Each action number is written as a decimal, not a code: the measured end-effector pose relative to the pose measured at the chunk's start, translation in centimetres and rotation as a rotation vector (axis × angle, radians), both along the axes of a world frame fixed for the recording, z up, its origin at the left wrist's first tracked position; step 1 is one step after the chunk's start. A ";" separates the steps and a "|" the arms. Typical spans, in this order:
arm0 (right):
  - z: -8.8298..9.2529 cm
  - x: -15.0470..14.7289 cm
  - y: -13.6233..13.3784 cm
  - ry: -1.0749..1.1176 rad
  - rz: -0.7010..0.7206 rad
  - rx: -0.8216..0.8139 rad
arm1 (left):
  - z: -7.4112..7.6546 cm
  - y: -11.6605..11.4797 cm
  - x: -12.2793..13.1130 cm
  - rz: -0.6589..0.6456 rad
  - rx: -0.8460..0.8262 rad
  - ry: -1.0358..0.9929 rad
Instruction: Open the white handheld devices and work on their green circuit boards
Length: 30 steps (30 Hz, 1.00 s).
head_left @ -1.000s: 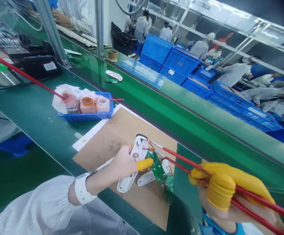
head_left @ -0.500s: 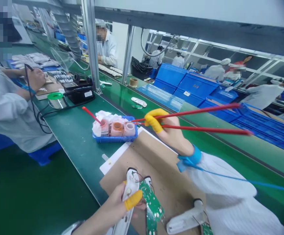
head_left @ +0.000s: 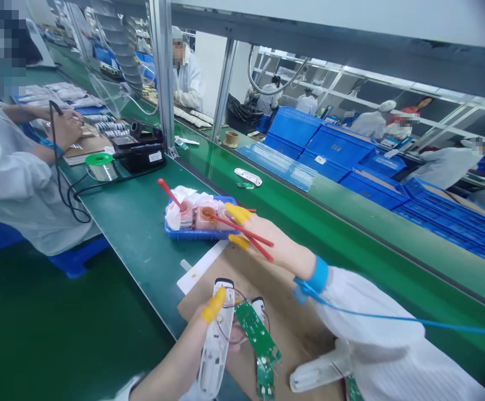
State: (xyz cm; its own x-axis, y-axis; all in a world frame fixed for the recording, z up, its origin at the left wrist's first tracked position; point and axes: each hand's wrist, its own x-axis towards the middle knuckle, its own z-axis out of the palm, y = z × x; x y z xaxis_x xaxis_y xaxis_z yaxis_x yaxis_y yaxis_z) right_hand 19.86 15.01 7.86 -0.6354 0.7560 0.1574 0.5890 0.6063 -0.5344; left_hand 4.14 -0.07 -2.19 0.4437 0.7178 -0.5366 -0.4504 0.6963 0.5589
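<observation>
My left hand (head_left: 209,328) is closed on a long white plastic housing (head_left: 216,348), its open inner side up, thumb in a yellow finger cot near the dark end. Thin wires run from it to a green circuit board (head_left: 259,334) hanging beside it. My right hand (head_left: 267,234), with yellow cots, is at the jars, thumb below and finger above slim red-handled brushes (head_left: 257,236). One handle reaches over the orange-tinged jar (head_left: 205,217); the bristle ends are hidden. Another red stick (head_left: 168,190) stands in the left jar (head_left: 186,214). The right jar is partly behind my fingers.
The jars sit with white tissue in a blue tray (head_left: 196,235). Brown cardboard (head_left: 203,309) lies under my hands, with another white housing (head_left: 320,367) on it. On the green belt are a housing (head_left: 248,177) and board. A co-worker sits left, near a solder spool (head_left: 101,167).
My right hand has moved left and down to the jars, and the brush handles now slant down to the right. My left hand has turned the housing more upright, its thumb shifted higher.
</observation>
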 end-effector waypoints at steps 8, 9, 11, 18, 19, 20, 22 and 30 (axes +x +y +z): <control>-3.6 6.1 -14.5 0.332 -0.390 -0.839 | 4.8 1.0 3.0 -0.088 0.126 0.132; -4.1 6.4 -15.9 0.398 -0.417 -0.937 | 5.0 0.9 3.5 -0.123 0.134 0.140; -5.0 6.8 -17.9 0.531 -0.490 -1.052 | 5.1 0.7 4.6 -0.177 0.126 0.172; -5.3 8.5 -19.8 0.852 -0.539 -1.165 | 5.6 -0.2 7.1 -0.395 0.108 0.220; -5.1 8.9 -20.0 0.869 -0.525 -1.158 | 5.7 -0.3 7.4 -0.432 0.094 0.198; -4.8 9.3 -20.2 0.870 -0.519 -1.151 | 5.8 -0.5 7.6 -0.452 0.074 0.173; -4.3 10.0 -20.8 0.854 -0.540 -1.137 | 5.8 -1.0 8.2 -0.446 0.043 0.147; -4.7 9.1 -24.4 0.635 -0.846 -0.488 | 5.2 -2.2 10.7 -0.279 0.071 0.192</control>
